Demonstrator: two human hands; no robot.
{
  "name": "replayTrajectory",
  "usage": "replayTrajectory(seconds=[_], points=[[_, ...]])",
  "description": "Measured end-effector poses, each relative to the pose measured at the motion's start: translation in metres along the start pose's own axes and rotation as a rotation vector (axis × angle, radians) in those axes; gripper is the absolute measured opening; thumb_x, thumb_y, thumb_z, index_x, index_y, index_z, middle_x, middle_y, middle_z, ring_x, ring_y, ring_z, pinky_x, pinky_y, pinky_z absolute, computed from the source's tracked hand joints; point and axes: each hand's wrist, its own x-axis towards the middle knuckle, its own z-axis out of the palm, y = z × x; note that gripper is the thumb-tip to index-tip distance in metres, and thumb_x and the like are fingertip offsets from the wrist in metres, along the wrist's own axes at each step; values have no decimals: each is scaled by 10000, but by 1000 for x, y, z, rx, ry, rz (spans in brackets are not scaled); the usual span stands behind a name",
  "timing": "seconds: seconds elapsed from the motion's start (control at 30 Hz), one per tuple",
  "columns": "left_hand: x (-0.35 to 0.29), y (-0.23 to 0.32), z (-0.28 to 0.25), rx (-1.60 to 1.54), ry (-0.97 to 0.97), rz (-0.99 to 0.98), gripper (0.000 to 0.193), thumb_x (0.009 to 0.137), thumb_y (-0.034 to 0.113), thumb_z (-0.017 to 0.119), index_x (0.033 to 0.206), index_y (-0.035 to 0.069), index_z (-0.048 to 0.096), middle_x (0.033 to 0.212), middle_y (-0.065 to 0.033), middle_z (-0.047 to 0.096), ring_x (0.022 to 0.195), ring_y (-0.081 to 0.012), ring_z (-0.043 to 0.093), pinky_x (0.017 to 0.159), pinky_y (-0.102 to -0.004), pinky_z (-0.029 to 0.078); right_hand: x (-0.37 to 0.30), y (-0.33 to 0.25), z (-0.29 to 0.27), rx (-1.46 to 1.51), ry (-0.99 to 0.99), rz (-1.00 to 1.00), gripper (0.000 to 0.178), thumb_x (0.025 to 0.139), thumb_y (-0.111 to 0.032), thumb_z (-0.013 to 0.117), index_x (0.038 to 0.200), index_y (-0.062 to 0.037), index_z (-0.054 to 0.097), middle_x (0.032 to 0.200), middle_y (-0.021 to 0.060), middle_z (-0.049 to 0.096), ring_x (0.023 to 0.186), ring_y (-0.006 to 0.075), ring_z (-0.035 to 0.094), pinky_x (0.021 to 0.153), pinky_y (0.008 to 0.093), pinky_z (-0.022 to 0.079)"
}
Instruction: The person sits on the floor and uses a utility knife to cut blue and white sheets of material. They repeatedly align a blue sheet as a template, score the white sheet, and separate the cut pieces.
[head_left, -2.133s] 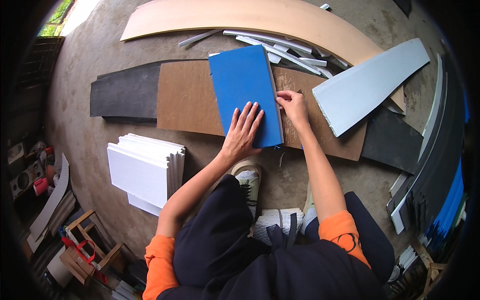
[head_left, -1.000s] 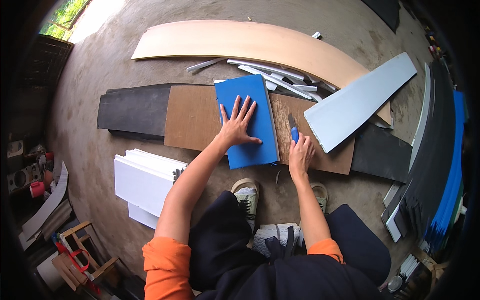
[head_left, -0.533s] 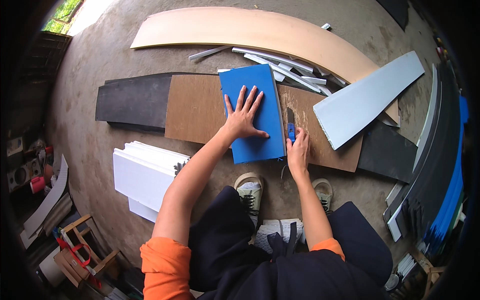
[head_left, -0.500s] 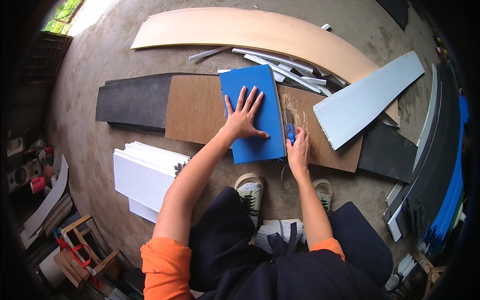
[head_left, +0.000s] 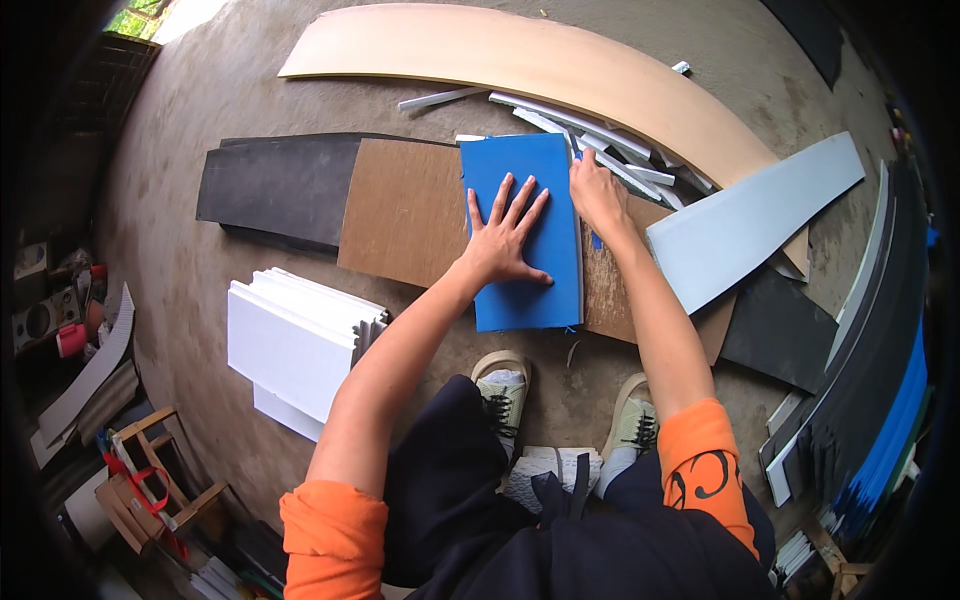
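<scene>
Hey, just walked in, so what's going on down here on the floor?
A person's left hand is spread flat on a blue panel, which lies across a brown board. The right hand holds a utility knife, mostly hidden in its grip, at the panel's far right corner; whether the blade touches is unclear. White strips lie beyond, and a stack of white panels sits on the near left.
</scene>
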Motion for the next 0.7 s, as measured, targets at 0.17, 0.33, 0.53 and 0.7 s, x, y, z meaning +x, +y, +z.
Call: replayTrajectory(seconds=[0.17, 0.33, 0.53, 0.7], points=[[0, 2, -1, 6, -15, 0, 1188, 458, 729, 622, 1405, 231, 106, 1463, -66, 48, 1336, -326, -55, 917, -698, -74, 10, 2, 10, -18, 14, -3, 277, 904, -266, 325, 1018, -26, 407, 806, 279, 597, 822, 437, 578, 733, 540, 433], [0, 2, -3, 25, -41, -13, 1181, 471, 735, 615, 1406, 236, 93, 1464, -73, 26, 1334, -328, -76, 921, -692, -79, 20, -9, 2, -67, -83, 42, 289, 874, -181, 337, 1057, 10, 455, 921, 253, 602, 917, 384, 581, 779, 477, 455], [3, 7, 0, 5, -34, 4, 1186, 469, 728, 624, 1406, 235, 92, 1465, -67, 27, 1336, -316, -77, 925, -686, -83, 2, 5, -1, 27, -282, 207, 343, 878, -269, 372, 1069, 7, 443, 948, 285, 579, 901, 415, 570, 798, 489, 440], [-4, -1, 1, 29, -12, -23, 1191, 442, 740, 623, 1403, 249, 118, 1467, -60, 37, 1339, -309, -73, 919, -691, -75, -160, 6, 4, 45, -366, 195, 236, 897, -219, 388, 1012, -12, 394, 847, 271, 592, 854, 430, 574, 740, 516, 450]])
